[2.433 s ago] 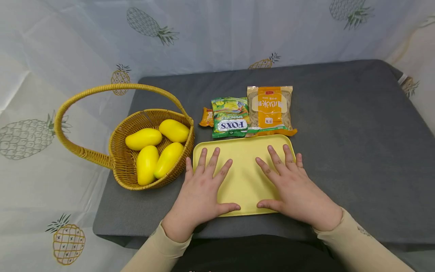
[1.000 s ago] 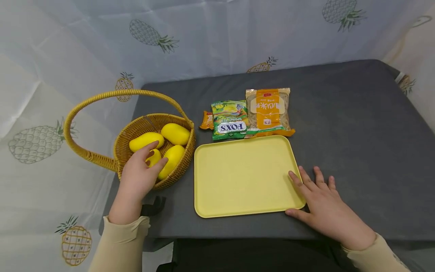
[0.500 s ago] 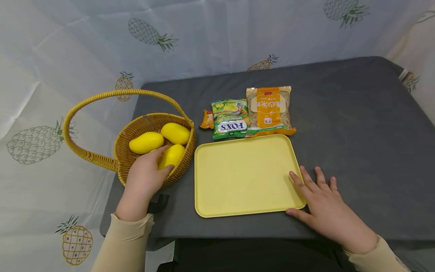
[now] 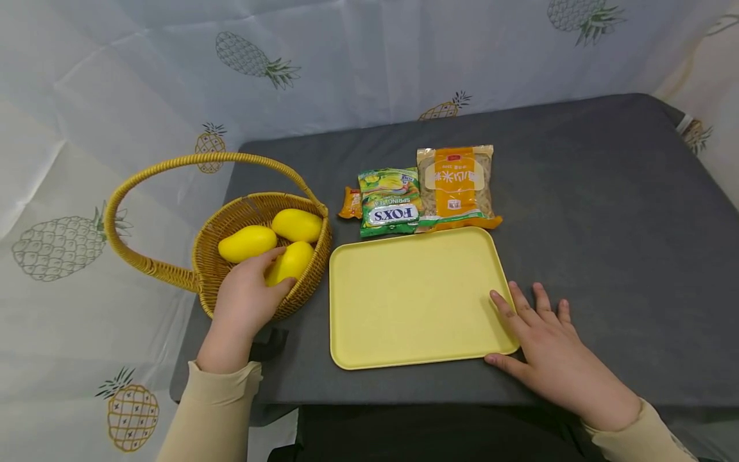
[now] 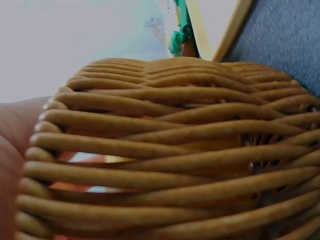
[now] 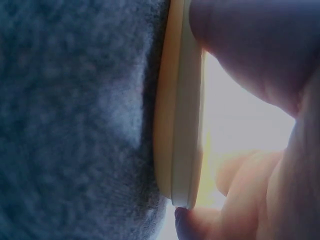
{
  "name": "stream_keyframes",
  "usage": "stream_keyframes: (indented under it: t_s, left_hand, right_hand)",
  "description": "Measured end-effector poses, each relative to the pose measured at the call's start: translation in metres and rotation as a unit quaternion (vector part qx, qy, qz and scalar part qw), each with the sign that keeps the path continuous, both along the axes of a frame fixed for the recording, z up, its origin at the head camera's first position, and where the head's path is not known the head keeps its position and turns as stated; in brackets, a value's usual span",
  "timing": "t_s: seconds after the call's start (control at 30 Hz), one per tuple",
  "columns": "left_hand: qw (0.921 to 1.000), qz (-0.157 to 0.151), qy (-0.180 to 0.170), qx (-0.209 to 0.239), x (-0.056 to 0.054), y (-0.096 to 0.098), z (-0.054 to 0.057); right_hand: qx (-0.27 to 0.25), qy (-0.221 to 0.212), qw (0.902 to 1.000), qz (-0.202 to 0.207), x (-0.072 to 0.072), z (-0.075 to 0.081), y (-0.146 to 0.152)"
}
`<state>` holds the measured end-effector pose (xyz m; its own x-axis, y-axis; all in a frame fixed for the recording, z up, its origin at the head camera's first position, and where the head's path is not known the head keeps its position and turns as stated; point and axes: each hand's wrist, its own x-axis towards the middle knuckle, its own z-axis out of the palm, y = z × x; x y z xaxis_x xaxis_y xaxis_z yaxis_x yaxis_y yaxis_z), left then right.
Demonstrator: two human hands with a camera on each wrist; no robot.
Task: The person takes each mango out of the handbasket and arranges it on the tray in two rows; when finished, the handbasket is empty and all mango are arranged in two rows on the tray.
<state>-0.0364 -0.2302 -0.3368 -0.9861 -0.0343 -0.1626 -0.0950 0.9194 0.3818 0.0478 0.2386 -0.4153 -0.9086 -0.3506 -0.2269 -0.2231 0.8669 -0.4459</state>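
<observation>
Head view: left of centre, my left hand (image 4: 247, 296) lay inside the basket (image 4: 319, 264), grip hidden; lower right, my spread right hand (image 4: 548, 346) seemingly steadied the tray (image 4: 412, 301).

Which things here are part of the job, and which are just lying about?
Likely in the job:
- left hand, reaching into the basket
- yellow mango between its thumb and fingers
- other visible mangoes
- yellow tray, right hand at its edge

Seemingly lying about:
- green FOX'S bag
- orange-labelled bag
- small orange packet
</observation>
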Motion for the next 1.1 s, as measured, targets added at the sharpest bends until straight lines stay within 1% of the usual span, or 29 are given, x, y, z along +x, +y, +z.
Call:
stream_keyframes:
  t_s: [0.17, 0.23, 0.33, 0.43, 0.5, 0.6, 0.7, 0.73, 0.8, 0.83, 0.9, 0.97, 1.0, 1.07, 1.1]
  left_hand:
    - [0.9974, 0.042, 0.021, 0.055, 0.006, -0.002, 0.001]
    - [0.9942, 0.060, 0.039, 0.080, 0.008, -0.001, 0.002]
    - [0.9864, 0.086, 0.079, 0.116, 0.012, 0.003, 0.003]
    - [0.9750, 0.103, 0.130, 0.148, 0.017, 0.009, 0.004]
    - [0.9649, 0.105, 0.164, 0.176, 0.020, 0.015, 0.003]
    - [0.9476, 0.088, 0.209, 0.225, 0.024, 0.025, 0.001]
    - [0.9258, 0.054, 0.232, 0.293, 0.028, 0.037, -0.003]
    - [0.9190, 0.042, 0.234, 0.314, 0.029, 0.042, -0.004]
    - [0.9067, 0.022, 0.223, 0.357, 0.030, 0.053, -0.007]
    - [0.8998, 0.013, 0.213, 0.380, 0.030, 0.059, -0.008]
    - [0.8917, 0.000, 0.183, 0.414, 0.029, 0.071, -0.010]
    - [0.8872, -0.010, 0.149, 0.437, 0.028, 0.083, -0.012]
    - [0.8864, -0.014, 0.132, 0.443, 0.026, 0.090, -0.013]
    - [0.8883, -0.022, 0.100, 0.448, 0.022, 0.103, -0.015]
    - [0.8911, -0.023, 0.085, 0.445, 0.019, 0.110, -0.016]
  right_hand:
    - [-0.002, -0.003, 1.0000, 0.000, 0.000, 0.000, 0.000]
    - [-0.002, -0.004, 1.0000, 0.000, 0.000, 0.001, 0.000]
    - [-0.001, -0.006, 1.0000, 0.000, 0.000, 0.002, 0.000]
    - [0.000, -0.006, 1.0000, 0.000, -0.001, 0.003, 0.000]
    - [0.000, -0.005, 1.0000, 0.000, -0.001, 0.003, -0.001]
    - [0.000, -0.003, 1.0000, 0.000, -0.001, 0.004, -0.001]
    - [-0.001, -0.004, 1.0000, 0.000, 0.000, 0.005, -0.001]
    - [-0.001, -0.005, 1.0000, 0.000, 0.000, 0.005, -0.001]
    - [-0.001, -0.006, 1.0000, 0.001, 0.000, 0.005, -0.001]
    - [-0.001, -0.006, 1.0000, 0.001, 0.000, 0.006, -0.001]
    - [-0.001, -0.006, 1.0000, 0.002, 0.000, 0.006, -0.001]
    - [-0.003, -0.004, 1.0000, 0.003, 0.000, 0.007, -0.001]
    - [-0.003, -0.003, 1.0000, 0.004, 0.000, 0.008, -0.001]
    - [-0.003, -0.001, 1.0000, 0.004, 0.000, 0.008, -0.001]
    - [-0.002, -0.001, 1.0000, 0.004, 0.001, 0.008, -0.001]
